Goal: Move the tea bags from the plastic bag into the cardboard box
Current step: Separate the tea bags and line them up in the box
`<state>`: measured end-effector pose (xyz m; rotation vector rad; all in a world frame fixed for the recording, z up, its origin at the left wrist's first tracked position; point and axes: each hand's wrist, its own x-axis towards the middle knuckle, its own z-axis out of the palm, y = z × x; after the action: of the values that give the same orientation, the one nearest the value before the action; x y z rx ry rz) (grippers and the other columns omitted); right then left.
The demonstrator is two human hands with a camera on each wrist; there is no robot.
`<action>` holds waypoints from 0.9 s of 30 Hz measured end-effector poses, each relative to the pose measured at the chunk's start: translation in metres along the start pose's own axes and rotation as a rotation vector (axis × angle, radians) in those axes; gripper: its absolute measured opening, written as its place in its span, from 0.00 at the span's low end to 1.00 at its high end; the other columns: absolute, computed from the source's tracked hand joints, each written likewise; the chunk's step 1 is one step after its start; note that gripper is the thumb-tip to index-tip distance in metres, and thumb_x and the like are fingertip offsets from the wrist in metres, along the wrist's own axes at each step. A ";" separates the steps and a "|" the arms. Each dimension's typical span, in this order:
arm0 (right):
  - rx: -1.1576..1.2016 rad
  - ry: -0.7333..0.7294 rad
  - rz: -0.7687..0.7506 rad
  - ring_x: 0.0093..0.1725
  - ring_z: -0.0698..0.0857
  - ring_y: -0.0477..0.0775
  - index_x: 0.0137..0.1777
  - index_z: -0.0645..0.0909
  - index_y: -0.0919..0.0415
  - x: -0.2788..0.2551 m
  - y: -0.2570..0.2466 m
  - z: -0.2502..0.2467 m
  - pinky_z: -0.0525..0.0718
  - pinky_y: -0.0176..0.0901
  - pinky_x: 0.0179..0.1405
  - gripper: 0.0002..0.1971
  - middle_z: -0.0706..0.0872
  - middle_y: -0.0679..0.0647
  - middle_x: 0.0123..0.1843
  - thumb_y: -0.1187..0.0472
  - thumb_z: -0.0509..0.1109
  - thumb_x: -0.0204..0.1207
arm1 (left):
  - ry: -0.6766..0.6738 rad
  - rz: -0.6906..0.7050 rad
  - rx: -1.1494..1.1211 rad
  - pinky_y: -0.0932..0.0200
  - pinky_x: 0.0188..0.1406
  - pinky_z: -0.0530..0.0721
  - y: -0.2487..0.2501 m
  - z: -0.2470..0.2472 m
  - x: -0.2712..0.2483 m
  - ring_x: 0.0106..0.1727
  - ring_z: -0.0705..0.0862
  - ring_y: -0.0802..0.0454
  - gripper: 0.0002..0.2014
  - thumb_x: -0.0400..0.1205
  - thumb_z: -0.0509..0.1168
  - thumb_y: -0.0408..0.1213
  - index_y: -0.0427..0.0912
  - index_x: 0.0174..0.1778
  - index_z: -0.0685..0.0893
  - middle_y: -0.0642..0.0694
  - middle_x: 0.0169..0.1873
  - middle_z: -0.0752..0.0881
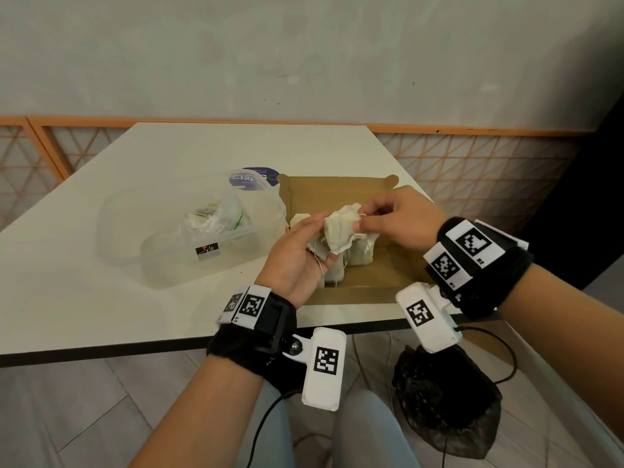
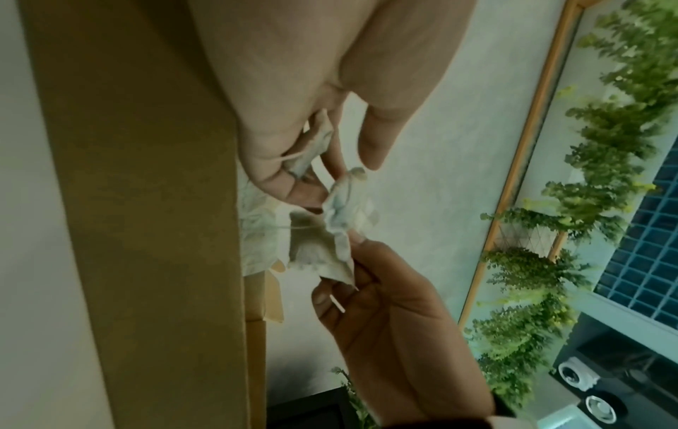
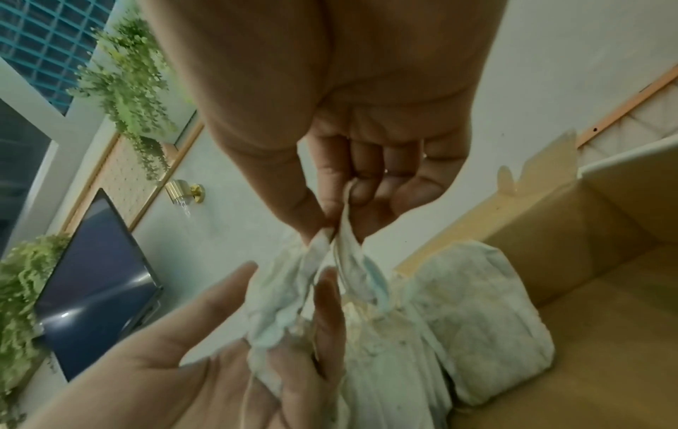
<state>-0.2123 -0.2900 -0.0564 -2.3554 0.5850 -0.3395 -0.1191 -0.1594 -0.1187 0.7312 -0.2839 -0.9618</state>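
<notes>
My right hand (image 1: 363, 219) pinches the top of a crumpled white tea bag (image 1: 341, 231) between thumb and forefinger, over the open cardboard box (image 1: 337, 190). Just left of it, my left hand (image 1: 312, 238) is turned palm up with its fingers loosely curled round further tea bags, a string hanging from them. In the right wrist view the pinch (image 3: 337, 226) is plain, and the bag (image 3: 352, 261) stretches down to the left hand (image 3: 286, 290). Several tea bags (image 3: 477, 304) stand inside the box (image 3: 587, 232). The plastic bag (image 1: 219, 217) lies left of the box.
The plastic bag sits in a clear plastic tub (image 1: 175, 258), with a purple-printed lid (image 1: 256, 179) behind it. The white table's front edge (image 1: 135, 349) runs just below my wrists. A black bag (image 1: 445, 400) lies on the floor to the right of my knees.
</notes>
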 end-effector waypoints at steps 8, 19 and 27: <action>0.009 0.049 -0.039 0.37 0.81 0.49 0.38 0.84 0.52 0.003 -0.002 -0.011 0.79 0.43 0.43 0.05 0.84 0.49 0.35 0.64 0.71 0.72 | 0.055 0.060 0.249 0.72 0.19 0.67 -0.003 0.004 -0.002 0.28 0.76 0.59 0.11 0.79 0.66 0.27 0.46 0.34 0.82 0.49 0.31 0.83; 0.159 -0.030 -0.011 0.35 0.82 0.41 0.39 0.88 0.55 -0.006 0.005 -0.007 0.77 0.35 0.42 0.04 0.88 0.48 0.34 0.57 0.75 0.71 | 0.102 0.048 0.218 0.72 0.18 0.67 -0.003 0.004 -0.001 0.26 0.77 0.62 0.08 0.80 0.67 0.30 0.45 0.36 0.80 0.51 0.30 0.83; 0.183 -0.132 -0.072 0.41 0.85 0.46 0.44 0.88 0.61 -0.014 0.001 -0.013 0.80 0.35 0.49 0.04 0.90 0.58 0.44 0.62 0.74 0.71 | 0.045 0.041 0.315 0.73 0.18 0.67 -0.004 0.007 -0.002 0.24 0.74 0.63 0.10 0.79 0.67 0.30 0.45 0.33 0.81 0.53 0.27 0.83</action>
<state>-0.2298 -0.2916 -0.0487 -2.2063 0.3908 -0.2555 -0.1263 -0.1622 -0.1157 1.0296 -0.4147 -0.8691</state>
